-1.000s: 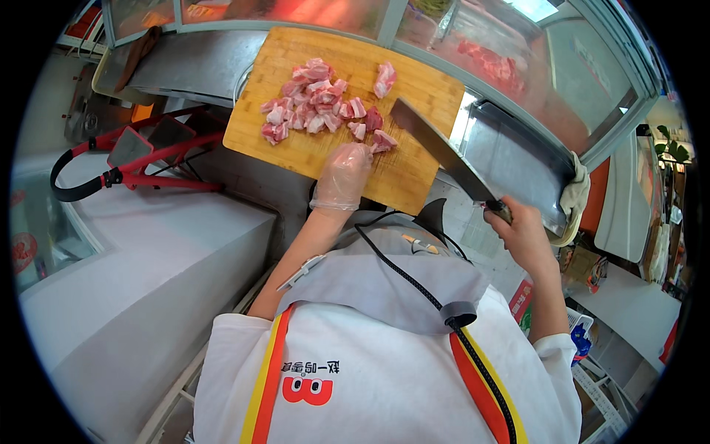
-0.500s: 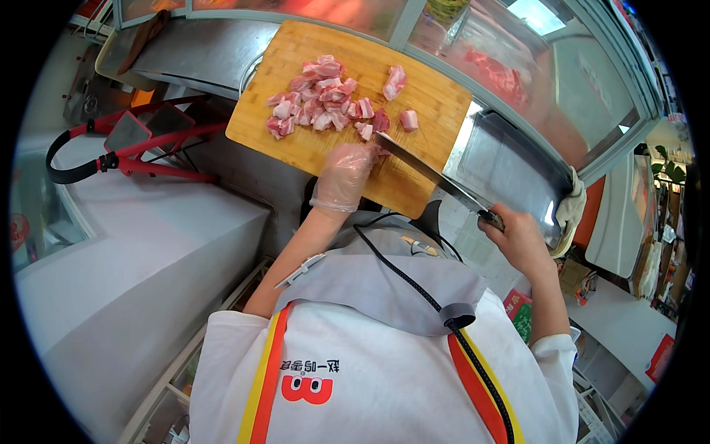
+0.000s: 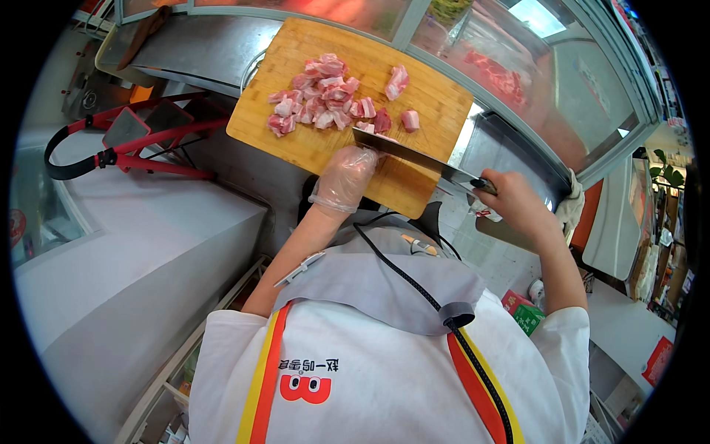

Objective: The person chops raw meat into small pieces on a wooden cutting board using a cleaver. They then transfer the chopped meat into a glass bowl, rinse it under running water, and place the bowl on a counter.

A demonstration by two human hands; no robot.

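R hand [image 3: 510,198] gripping broad steel cleaver [image 3: 418,157] over yellow wooden board [image 3: 444,112]; plastic-gloved L hand [image 3: 347,177] at near edge, can't tell hold; imo tucking fingers [image 3: 359,157].

Pink/white meat chunks [image 3: 325,95] mostly heaped on wooden bd. [image 3: 436,100], cleaver [image 3: 418,157] aslant w/ tip nr. heap.

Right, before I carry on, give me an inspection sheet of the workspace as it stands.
Surface: wooden board, light, with bare wood around the meat.
Job's things: heap of cut meat on the board, two pieces apart to its right; cleaver over the near side.
Clutter: pale cloth at the right, red-framed folding item at the left.
Left hand: clear glove, beside the blade; grip hidden.
Right hand: bare, around the cleaver's handle.
Cables: black cord down the apron front.
Surroundings: glass case beyond the board.
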